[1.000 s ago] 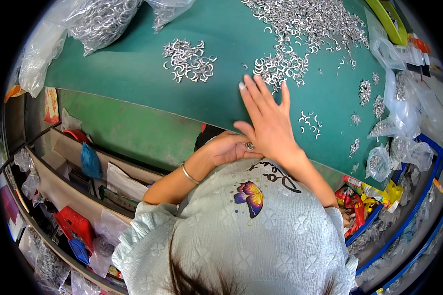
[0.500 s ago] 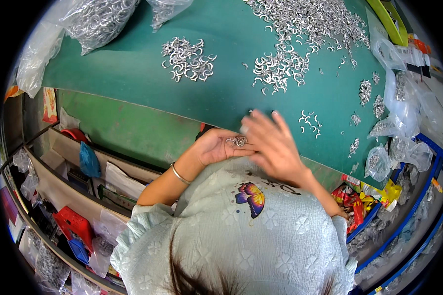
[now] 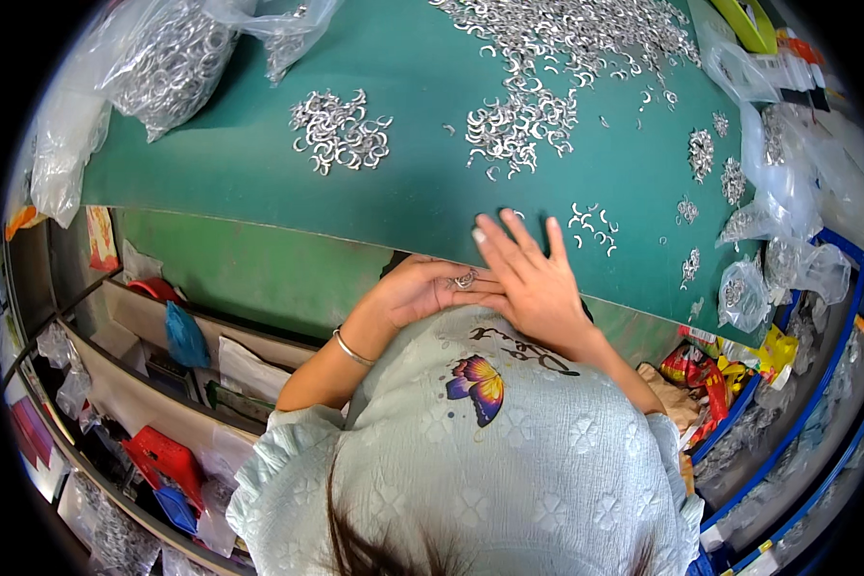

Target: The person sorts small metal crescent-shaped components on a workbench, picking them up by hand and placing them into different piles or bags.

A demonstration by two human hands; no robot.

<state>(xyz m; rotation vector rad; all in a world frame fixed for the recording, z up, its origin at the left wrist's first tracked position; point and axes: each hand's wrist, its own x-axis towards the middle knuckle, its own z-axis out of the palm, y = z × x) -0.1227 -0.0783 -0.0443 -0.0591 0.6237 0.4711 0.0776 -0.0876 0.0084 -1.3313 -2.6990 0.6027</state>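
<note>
My left hand lies palm up by the table's near edge, its fingers pointing right. A few small silver crescent-shaped metal pieces rest on its fingers. Beside it, partly over the left fingertips, my right hand is palm down with the fingers spread and nothing visibly gripped. A bit of silver shows right by its fingertips. Just right of that hand is a loose group of crescent pieces. A larger heap lies beyond, and a separate pile sits to the left.
The green tabletop carries a broad spread of pieces at the back. Clear bags of pieces stand back left, and more bags line the right edge beside small piles. Shelving with a red basket is at lower left.
My right hand was blurred over the left fingers; now it is still, with its fingers spread toward the table. The left hand keeps its pieces. The view has shifted slightly.
</note>
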